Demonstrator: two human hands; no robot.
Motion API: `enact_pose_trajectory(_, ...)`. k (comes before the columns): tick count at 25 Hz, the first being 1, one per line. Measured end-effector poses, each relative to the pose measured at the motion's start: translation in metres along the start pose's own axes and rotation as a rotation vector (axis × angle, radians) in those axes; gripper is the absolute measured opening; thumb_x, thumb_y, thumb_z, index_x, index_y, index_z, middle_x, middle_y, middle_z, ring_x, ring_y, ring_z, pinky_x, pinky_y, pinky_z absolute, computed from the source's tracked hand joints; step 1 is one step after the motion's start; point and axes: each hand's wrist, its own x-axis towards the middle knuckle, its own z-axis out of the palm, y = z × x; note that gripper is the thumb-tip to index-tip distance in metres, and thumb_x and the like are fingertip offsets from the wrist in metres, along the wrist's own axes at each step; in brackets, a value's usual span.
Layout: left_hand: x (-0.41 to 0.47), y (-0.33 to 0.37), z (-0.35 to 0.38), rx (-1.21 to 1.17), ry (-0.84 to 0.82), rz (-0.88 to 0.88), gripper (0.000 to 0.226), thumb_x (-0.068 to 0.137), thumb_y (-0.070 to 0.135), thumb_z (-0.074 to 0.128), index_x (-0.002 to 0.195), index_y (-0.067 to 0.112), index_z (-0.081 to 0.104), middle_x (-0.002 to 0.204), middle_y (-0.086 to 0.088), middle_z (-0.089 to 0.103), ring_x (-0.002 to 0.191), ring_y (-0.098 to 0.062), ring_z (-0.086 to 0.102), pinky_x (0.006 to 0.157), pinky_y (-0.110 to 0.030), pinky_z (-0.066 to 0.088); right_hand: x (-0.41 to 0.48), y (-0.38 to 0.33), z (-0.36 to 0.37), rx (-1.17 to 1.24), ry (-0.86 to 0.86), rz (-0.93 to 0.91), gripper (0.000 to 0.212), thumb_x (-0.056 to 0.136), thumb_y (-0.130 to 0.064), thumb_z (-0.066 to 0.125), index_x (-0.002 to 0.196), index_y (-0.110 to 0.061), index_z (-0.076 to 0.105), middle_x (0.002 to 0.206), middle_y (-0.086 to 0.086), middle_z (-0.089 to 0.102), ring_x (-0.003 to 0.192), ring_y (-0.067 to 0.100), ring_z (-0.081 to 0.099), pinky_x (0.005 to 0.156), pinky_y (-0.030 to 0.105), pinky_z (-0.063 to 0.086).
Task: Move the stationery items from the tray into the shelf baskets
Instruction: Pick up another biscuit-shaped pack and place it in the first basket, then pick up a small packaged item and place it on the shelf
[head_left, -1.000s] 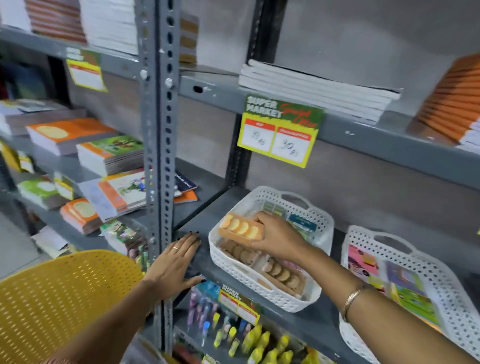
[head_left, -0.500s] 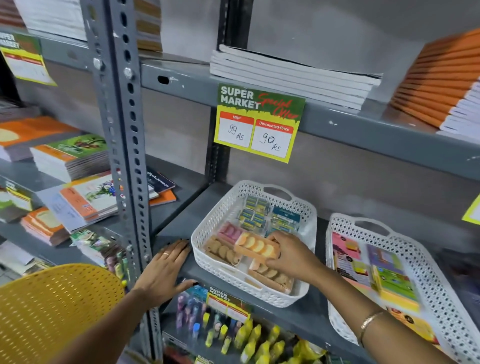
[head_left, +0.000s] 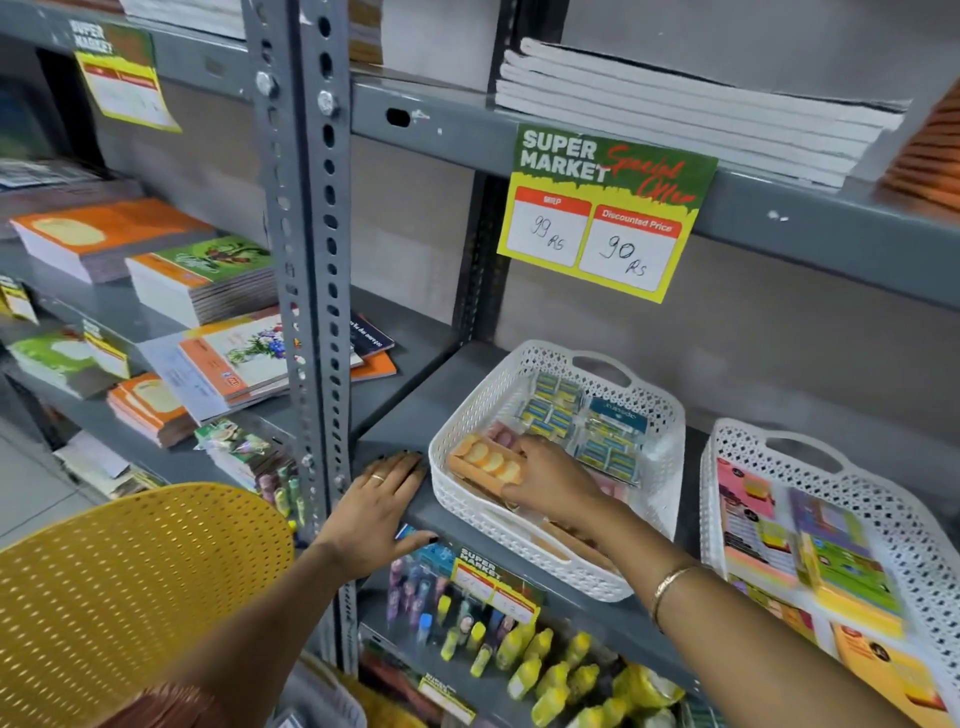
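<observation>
Bright, even light; soft shadows, slight blur, wide-angle bending at edges.

A: What's around on the rack?
B: Grey slotted upright (head_left: 306, 260). Green-and-yellow price card (head_left: 605, 208) clipped to the upper shelf edge, handwritten 99 and 90. A second card (head_left: 124, 78) far left, blurred.
A: Stock?
B: White-paged notebook stack (head_left: 685, 111) above the card, orange-spined stack (head_left: 930, 156) beside it at the right edge. Left bay: orange-cover books (head_left: 98, 234), green-cover stack (head_left: 208, 280) just beside them, a floral-cover book (head_left: 244, 353) lower down.
A: Below?
B: Yellow bottles (head_left: 545, 670) on the bottom shelf, labels unreadable.
</observation>
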Motion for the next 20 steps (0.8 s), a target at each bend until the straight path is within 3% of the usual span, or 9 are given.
enact_pose_trajectory(3, 0.000, 0.002, -0.002, 0.026, 0.021, 0.005, 0.084, 0.081, 0.073, 0.030, 0.125, 0.007, 0.057, 0.126, -0.010, 0.059, 0.115, -0.026, 0.055, 0.095, -0.042, 0.042, 0.000, 0.001, 0.003, -0.012, -0.058, -0.011, 0.057, 0.079, -0.027, 0.064, 0.127, -0.008, 0.041, 0.128, 0.013, 0.056, 0.114, 0.029, 0.054, 0.088, 0.034, 0.045)
enact_pose_trajectory(7, -0.001, 0.001, -0.002, 0.024, 0.018, 0.001, 0.083, 0.080, 0.074, 0.032, 0.124, 0.008, 0.057, 0.125, -0.010, 0.059, 0.115, -0.026, 0.055, 0.094, -0.043, 0.041, 0.000, 0.005, 0.007, -0.078, -0.105, -0.031, 0.076, 0.075, -0.032, 0.072, 0.135, -0.009, 0.032, 0.136, 0.012, 0.050, 0.121, 0.028, 0.050, 0.097, 0.038, 0.046)
enact_pose_trajectory(11, -0.001, 0.001, -0.002, 0.001, -0.001, -0.013, 0.087, 0.085, 0.074, 0.016, 0.126, 0.008, 0.056, 0.126, -0.010, 0.058, 0.116, -0.025, 0.054, 0.095, -0.043, 0.041, -0.001, 0.005, 0.008, -0.131, -0.065, -0.059, 0.068, 0.075, -0.027, 0.074, 0.130, -0.012, 0.036, 0.130, 0.012, 0.055, 0.115, 0.029, 0.054, 0.087, 0.037, 0.047)
enact_pose_trajectory(15, -0.001, 0.002, -0.004, -0.005, -0.022, 0.000, 0.086, 0.084, 0.074, 0.024, 0.128, 0.006, 0.053, 0.128, -0.012, 0.056, 0.118, -0.027, 0.051, 0.097, -0.043, 0.039, -0.002, 0.006, 0.011, -0.130, -0.071, -0.050, 0.068, 0.074, -0.031, 0.073, 0.129, -0.013, 0.037, 0.128, 0.010, 0.055, 0.113, 0.028, 0.055, 0.086, 0.038, 0.049)
enact_pose_trajectory(18, -0.004, 0.001, -0.007, -0.042, -0.025, 0.001, 0.085, 0.083, 0.069, 0.036, 0.137, 0.004, 0.042, 0.140, -0.016, 0.044, 0.130, -0.029, 0.037, 0.109, -0.040, 0.023, -0.007, -0.008, -0.004, -0.077, 0.016, -0.043, 0.060, 0.075, -0.033, 0.072, 0.125, -0.015, 0.042, 0.126, 0.004, 0.056, 0.111, 0.022, 0.057, 0.087, 0.035, 0.052)
enact_pose_trajectory(20, -0.019, 0.001, -0.006, -0.033, -0.012, -0.017, 0.085, 0.085, 0.066, 0.037, 0.141, 0.003, 0.035, 0.148, -0.018, 0.032, 0.137, -0.029, 0.023, 0.113, -0.040, 0.010, -0.016, -0.029, -0.018, -0.063, 0.236, -0.100, 0.047, 0.082, -0.031, 0.065, 0.122, -0.016, 0.046, 0.120, 0.004, 0.059, 0.101, 0.021, 0.061, 0.077, 0.033, 0.052)
